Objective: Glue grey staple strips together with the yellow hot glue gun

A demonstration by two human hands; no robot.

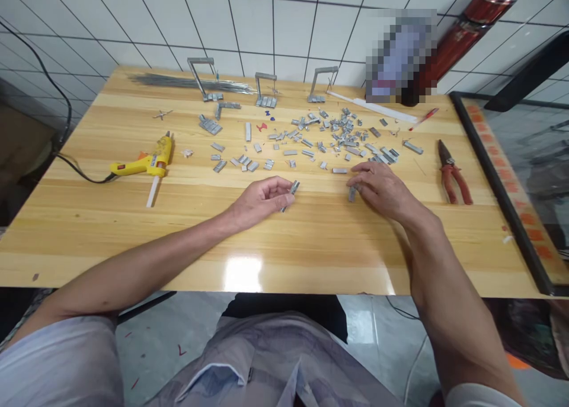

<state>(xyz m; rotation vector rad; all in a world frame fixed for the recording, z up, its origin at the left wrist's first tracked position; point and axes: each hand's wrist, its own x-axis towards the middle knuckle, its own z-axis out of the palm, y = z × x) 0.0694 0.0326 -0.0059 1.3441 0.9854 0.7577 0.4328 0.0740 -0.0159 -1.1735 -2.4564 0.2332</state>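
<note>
My left hand (pixel 267 201) is closed, pinching a small silvery metal strip (pixel 296 186) between thumb and fingers just above the wooden table. To the right, my right hand (pixel 382 185) is curled over the tabletop, with another short grey metal piece (pixel 352 194) at its thumb and fingertips. Another flat metal piece (pixel 340 170) lies beside the right fingertips. Beyond both hands spreads a loose pile of small metal pieces (pixel 347 128), some in short rows. Three angled metal frames (pixel 265 90) stand at the back, each on a base of several pieces.
On the left lies a yellow glue gun (pixel 155 161) with a black cord. Red-handled pliers (pixel 451 176) rest on the right, near a black-framed glass panel (pixel 502 194). Thin metal rods (pixel 191 83) lie along the tiled wall, and a red flask (pixel 466 39) stands at back right.
</note>
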